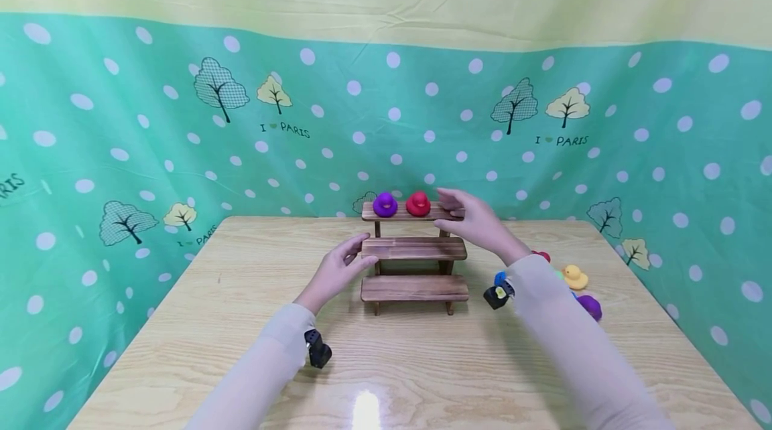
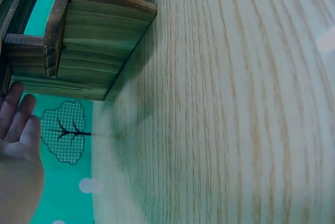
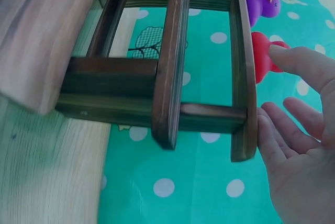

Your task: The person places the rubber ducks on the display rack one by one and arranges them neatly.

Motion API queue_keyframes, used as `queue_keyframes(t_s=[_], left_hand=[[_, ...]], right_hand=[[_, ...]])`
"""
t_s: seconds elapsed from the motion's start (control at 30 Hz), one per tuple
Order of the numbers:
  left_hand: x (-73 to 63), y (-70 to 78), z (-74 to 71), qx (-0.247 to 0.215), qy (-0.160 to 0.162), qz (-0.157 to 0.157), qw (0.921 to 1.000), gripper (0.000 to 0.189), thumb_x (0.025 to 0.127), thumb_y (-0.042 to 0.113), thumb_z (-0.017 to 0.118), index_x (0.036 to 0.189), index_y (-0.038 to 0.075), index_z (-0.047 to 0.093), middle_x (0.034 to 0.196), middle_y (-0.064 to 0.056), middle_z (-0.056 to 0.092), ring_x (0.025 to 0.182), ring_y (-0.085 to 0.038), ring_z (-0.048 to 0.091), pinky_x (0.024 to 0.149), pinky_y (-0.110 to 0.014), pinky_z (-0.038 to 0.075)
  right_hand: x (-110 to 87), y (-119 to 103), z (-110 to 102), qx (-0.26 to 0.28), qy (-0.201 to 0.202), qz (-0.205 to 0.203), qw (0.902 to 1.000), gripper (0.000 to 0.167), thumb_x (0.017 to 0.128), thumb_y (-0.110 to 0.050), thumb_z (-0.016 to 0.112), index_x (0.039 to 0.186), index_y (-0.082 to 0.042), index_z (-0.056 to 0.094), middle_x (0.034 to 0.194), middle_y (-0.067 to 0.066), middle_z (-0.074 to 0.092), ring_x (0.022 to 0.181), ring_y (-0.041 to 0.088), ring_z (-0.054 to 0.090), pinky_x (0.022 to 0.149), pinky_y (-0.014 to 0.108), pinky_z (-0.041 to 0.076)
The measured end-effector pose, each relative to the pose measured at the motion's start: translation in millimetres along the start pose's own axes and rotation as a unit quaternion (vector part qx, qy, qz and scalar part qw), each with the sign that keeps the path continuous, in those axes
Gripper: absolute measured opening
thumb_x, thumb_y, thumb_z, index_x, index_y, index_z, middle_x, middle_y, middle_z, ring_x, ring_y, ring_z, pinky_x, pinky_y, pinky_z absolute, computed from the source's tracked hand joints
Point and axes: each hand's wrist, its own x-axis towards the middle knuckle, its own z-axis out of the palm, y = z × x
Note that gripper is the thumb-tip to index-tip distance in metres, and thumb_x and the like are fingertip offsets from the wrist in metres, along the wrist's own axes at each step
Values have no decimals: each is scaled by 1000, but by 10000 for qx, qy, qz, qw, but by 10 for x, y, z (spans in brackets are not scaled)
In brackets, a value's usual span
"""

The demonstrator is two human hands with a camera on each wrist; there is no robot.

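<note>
Showing, head view, red duck point(image 1: 418, 203) and purple duck point(image 1: 384, 204) atop wooden stand point(image 1: 416, 248); left wrist, empty, relaxed left hand point(image 2: 18, 166) near the stand; right wrist, empty, loosely spread right hand point(image 3: 306, 161) near red duck, best kept from nudging it.

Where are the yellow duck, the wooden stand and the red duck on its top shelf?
Yellow duck point(image 1: 575, 278), head view, its body.
Wooden stand point(image 1: 414, 288), head view, its lowest shelf.
Red duck point(image 1: 417, 208), head view, its body.
</note>
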Motion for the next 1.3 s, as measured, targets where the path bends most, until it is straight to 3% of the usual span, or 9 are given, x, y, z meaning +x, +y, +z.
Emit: queue_keyframes(t_s=[0.37, 0.43, 0.57, 0.67, 0.8, 1.3], left_hand=[[-3, -13, 5, -26, 4, 1, 10000, 65, 94, 30, 74, 149, 7, 47, 152, -15, 45, 137, -32, 44, 117, -39, 34], [-35, 75, -1, -56, -28, -31, 10000, 65, 95, 26, 73, 149, 4, 46, 152, -18, 44, 138, -35, 43, 117, -41, 33], [-36, 88, 3, -32, -37, -64, 10000, 65, 95, 28, 72, 149, 5, 46, 152, -17, 44, 138, -33, 43, 117, -40, 33], [-4, 5, 9, 66, 17, -83, 9999, 66, 93, 36, 73, 149, 11, 48, 151, -11, 47, 137, -27, 45, 116, -35, 35], [-1, 2, 9, 101, 38, -125, 9999, 67, 92, 37, 74, 149, 12, 48, 151, -9, 47, 137, -26, 46, 115, -33, 35], [-6, -4, 9, 7, 30, -15, 10000, 67, 92, 32, 75, 148, 8, 48, 150, -16, 47, 136, -33, 45, 115, -41, 36]], right_hand=[[-164, 43, -114, -216, 66, -114, 9997, 63, 92, -18, 76, 147, -7, 49, 136, 15, 59, 122, 30, 56, 106, 46, 47], [-204, 64, -142, -263, 77, -137, 9995, 63, 92, -21, 77, 147, -6, 49, 136, 14, 59, 122, 30, 56, 106, 47, 47], [-294, 112, -200, -286, 110, -132, 9994, 63, 92, -23, 76, 147, -7, 49, 135, 12, 60, 121, 29, 57, 104, 46, 48], [-362, 132, -236, -248, 120, -121, 9995, 60, 93, -21, 75, 147, -7, 50, 135, 12, 60, 121, 28, 57, 103, 45, 50], [-439, 157, -267, -219, 93, -106, 9997, 57, 94, -19, 74, 144, -5, 51, 134, 14, 60, 119, 29, 58, 102, 46, 50], [-655, 365, -327, -563, 35, -26, 9984, 55, 95, -22, 72, 141, 1, 52, 129, 19, 61, 115, 35, 60, 99, 52, 52]])
